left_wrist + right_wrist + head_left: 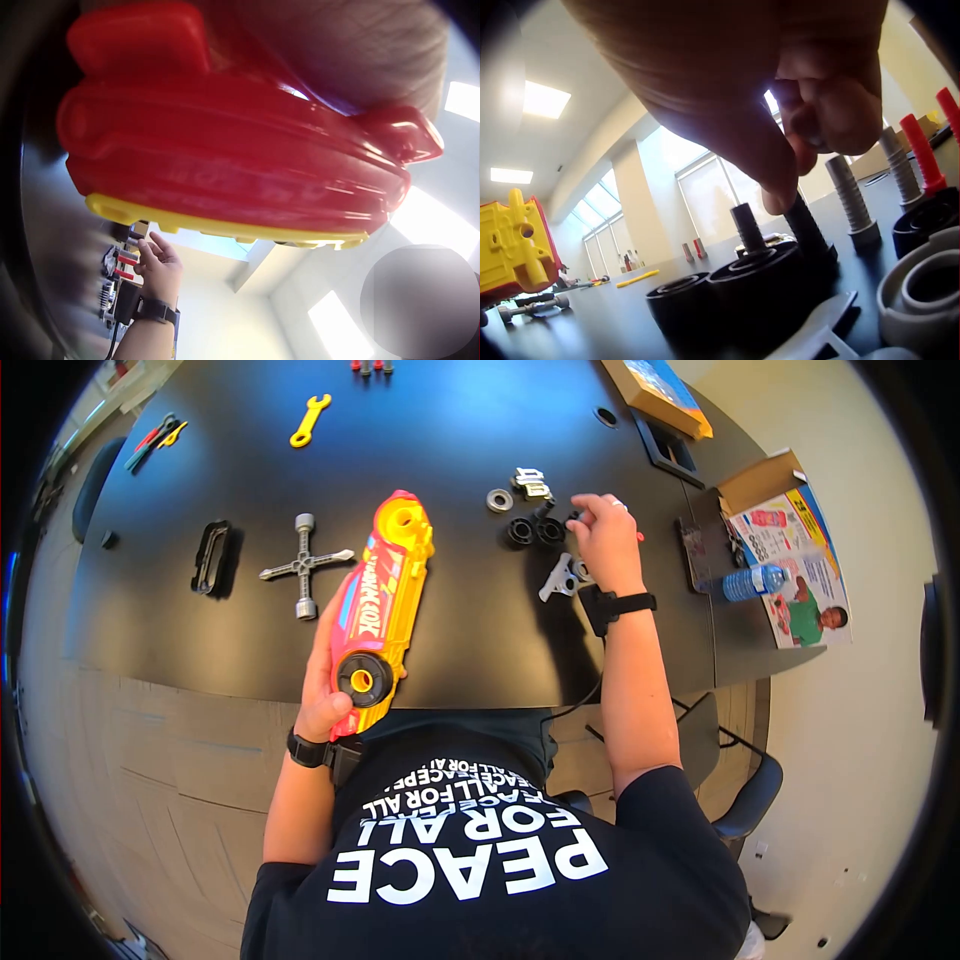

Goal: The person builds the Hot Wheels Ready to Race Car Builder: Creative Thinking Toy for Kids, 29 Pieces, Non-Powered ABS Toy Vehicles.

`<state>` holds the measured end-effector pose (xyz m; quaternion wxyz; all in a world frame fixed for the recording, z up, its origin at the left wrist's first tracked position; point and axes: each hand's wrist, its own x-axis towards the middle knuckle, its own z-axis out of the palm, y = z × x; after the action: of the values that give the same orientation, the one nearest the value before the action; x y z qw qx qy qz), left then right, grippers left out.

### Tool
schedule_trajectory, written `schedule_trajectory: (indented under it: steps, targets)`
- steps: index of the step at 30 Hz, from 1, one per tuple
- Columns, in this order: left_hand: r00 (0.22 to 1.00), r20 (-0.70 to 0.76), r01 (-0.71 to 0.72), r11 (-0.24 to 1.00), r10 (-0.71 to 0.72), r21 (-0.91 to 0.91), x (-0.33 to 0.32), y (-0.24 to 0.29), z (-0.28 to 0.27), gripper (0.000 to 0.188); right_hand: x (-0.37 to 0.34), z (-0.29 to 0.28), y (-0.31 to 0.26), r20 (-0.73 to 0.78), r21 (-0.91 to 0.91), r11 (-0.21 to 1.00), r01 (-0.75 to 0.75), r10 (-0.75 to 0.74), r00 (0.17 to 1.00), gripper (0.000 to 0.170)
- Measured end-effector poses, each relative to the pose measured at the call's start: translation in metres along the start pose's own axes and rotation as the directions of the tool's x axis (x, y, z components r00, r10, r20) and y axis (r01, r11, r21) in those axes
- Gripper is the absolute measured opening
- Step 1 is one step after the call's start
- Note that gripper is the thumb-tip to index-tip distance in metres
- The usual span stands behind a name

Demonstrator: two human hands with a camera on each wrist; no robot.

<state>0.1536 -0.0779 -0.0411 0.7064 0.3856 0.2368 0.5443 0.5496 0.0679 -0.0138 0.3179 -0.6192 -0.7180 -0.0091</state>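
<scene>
My left hand (325, 675) grips a red and yellow toy car body (385, 595) by its side, in front of my chest. A black wheel (364, 679) with a yellow hub sits on its near end; the far wheel place is bare yellow. Over the loose parts on the right, my right hand (607, 540) pinches the top of a black threaded bolt (810, 236) between thumb and fingertips. Beside that bolt lie black wheels (757, 274), one with a dark bolt (748, 227) standing in it. Grey bolts (850, 196) and red bolts (922, 154) stand farther right.
A grey cross-shaped lug wrench (304, 567) and a black frame (211, 558) lie left of the car. A yellow wrench (311, 420) is farther back. Near my right hand are a silver engine-like part (532, 483), a grey ring (499, 500), a light grey piece (558, 578) and a water bottle (752, 583).
</scene>
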Motion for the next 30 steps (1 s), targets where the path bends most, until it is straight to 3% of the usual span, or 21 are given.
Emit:
schedule_trajectory:
  steps: [3, 6, 7, 9, 11, 12, 13, 15, 17, 18, 21, 22, 23, 25, 27, 29, 30]
  targets:
    - [1.0, 0.007, -0.011, 1.0, 0.011, 0.014, 0.001, -0.002, -0.005, 0.14, -0.002, -0.012, -0.002, 0.017, -0.03, 0.998, 0.047, -0.046, 0.999, 0.022]
    - [0.999, 0.011, -0.034, 0.996, 0.034, 0.078, 0.001, -0.003, -0.005, 0.142, -0.012, -0.041, -0.022, -0.093, 0.218, 0.954, -0.205, 0.229, 0.969, 0.019]
    - [0.999, 0.002, -0.033, 0.997, 0.033, 0.075, 0.002, -0.002, -0.004, 0.142, -0.018, -0.055, -0.032, 0.025, 0.503, 0.787, -0.357, 0.4, 0.916, 0.017]
    - [1.0, 0.029, -0.002, 0.998, 0.001, 0.058, 0.002, 0.002, -0.002, 0.142, -0.036, -0.068, -0.035, 0.072, 0.819, 0.48, -0.314, 0.457, 0.887, 0.012]
    - [1.0, -0.011, 0.002, 0.999, -0.001, 0.048, 0.001, 0.002, 0.0, 0.143, -0.059, -0.067, -0.045, 0.132, 0.972, 0.138, -0.189, 0.344, 0.93, 0.016]
    - [1.0, 0.004, 0.009, 0.999, -0.009, 0.042, 0.001, 0.002, -0.001, 0.142, -0.068, -0.068, -0.058, 0.203, 0.961, 0.122, -0.247, 0.295, 0.934, 0.038]
    - [1.0, 0.018, 0.016, 0.999, -0.017, 0.037, 0.001, 0.003, -0.002, 0.142, -0.073, -0.07, -0.087, 0.25, 0.945, 0.141, -0.295, 0.271, 0.93, 0.047]
    - [0.999, 0.001, 0.052, 0.998, -0.052, 0.022, 0.0, 0.004, -0.003, 0.143, -0.088, -0.061, -0.099, 0.385, 0.895, 0.218, -0.39, 0.068, 0.92, 0.04]
    - [1.0, 0.008, 0.004, 0.999, -0.004, 0.046, 0.002, 0.0, -0.003, 0.142, -0.095, -0.058, -0.129, 0.494, 0.853, 0.198, -0.482, -0.01, 0.87, 0.035]
    - [1.0, 0.0, -0.001, 0.999, 0.001, 0.051, 0.002, 0.0, -0.003, 0.142, -0.096, -0.055, -0.14, 0.492, 0.846, 0.282, -0.453, -0.084, 0.866, 0.036]
    - [1.0, -0.005, -0.031, 0.996, 0.031, 0.083, 0.003, 0.0, -0.002, 0.141, -0.097, -0.045, -0.173, 0.317, 0.919, 0.314, -0.239, -0.225, 0.921, 0.025]
    - [0.997, 0.014, -0.077, 0.991, 0.076, 0.105, 0.004, -0.002, -0.002, 0.137, -0.095, -0.042, -0.187, 0.258, 0.954, 0.222, -0.2, -0.275, 0.926, 0.022]
    - [0.992, 0.035, -0.123, 0.984, 0.12, 0.125, 0.005, -0.003, -0.004, 0.133, -0.093, -0.036, -0.194, 0.257, 0.955, 0.22, -0.198, -0.281, 0.925, 0.022]
    - [0.988, 0.05, -0.15, 0.98, 0.144, 0.131, 0.006, -0.005, -0.005, 0.131, -0.089, -0.025, -0.207, 0.153, 0.971, 0.233, -0.059, -0.408, 0.9, 0.019]
    - [0.988, 0.061, -0.15, 0.982, 0.144, 0.113, 0.007, -0.004, -0.002, 0.129, -0.093, -0.02, -0.217, 0.148, 0.974, 0.218, -0.066, -0.386, 0.911, 0.027]
    - [0.982, 0.074, -0.182, 0.978, 0.175, 0.105, 0.006, -0.007, -0.004, 0.128, -0.093, -0.02, -0.22, 0.192, 0.869, 0.493, 0.052, -0.432, 0.881, 0.039]
    - [0.982, 0.074, -0.181, 0.977, 0.173, 0.114, 0.006, -0.007, -0.002, 0.128, -0.093, -0.021, -0.219, 0.124, 0.817, 0.546, 0.186, -0.481, 0.868, 0.05]
